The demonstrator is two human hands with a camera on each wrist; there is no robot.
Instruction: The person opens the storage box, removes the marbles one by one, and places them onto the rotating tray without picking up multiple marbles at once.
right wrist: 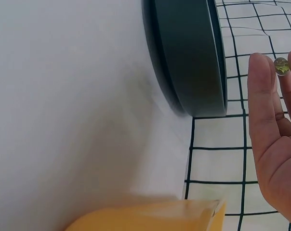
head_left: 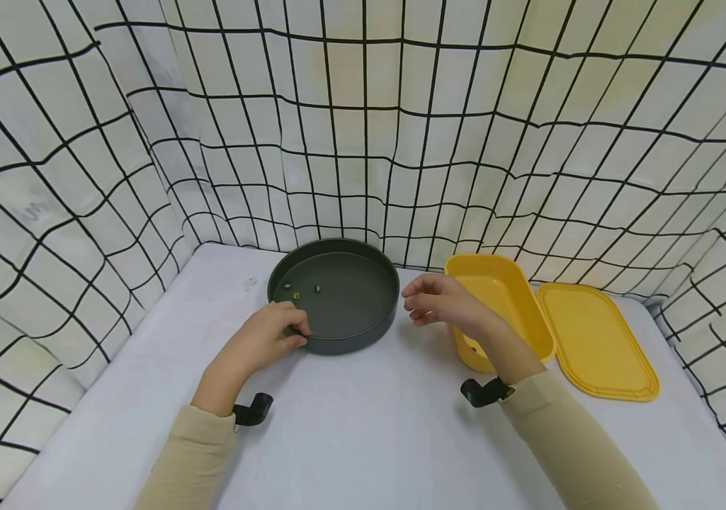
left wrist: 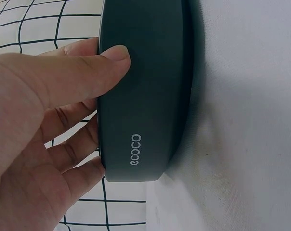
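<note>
My left hand (head_left: 261, 338) grips the near left rim of a round dark green pan (head_left: 353, 301), thumb outside on the wall and fingers over the rim. The left wrist view shows that thumb (left wrist: 95, 70) above the white lettering "ecoco". Inside the pan lie three small green marbles (head_left: 317, 289), towards its left side. Between thumb and fingertip, my right hand (head_left: 440, 303) pinches a clear marble with a yellow-green swirl (right wrist: 281, 66). That hand is raised between the pan's right edge and a yellow plastic box (right wrist: 150, 216).
Just right of my right hand stands the open yellow box (head_left: 522, 301), partly hidden by my forearm. Its flat yellow lid (head_left: 598, 340) lies beside it on the white tabletop (head_left: 363, 432). A black wire grid (head_left: 363, 106) before white sheeting borders the table behind and at both sides.
</note>
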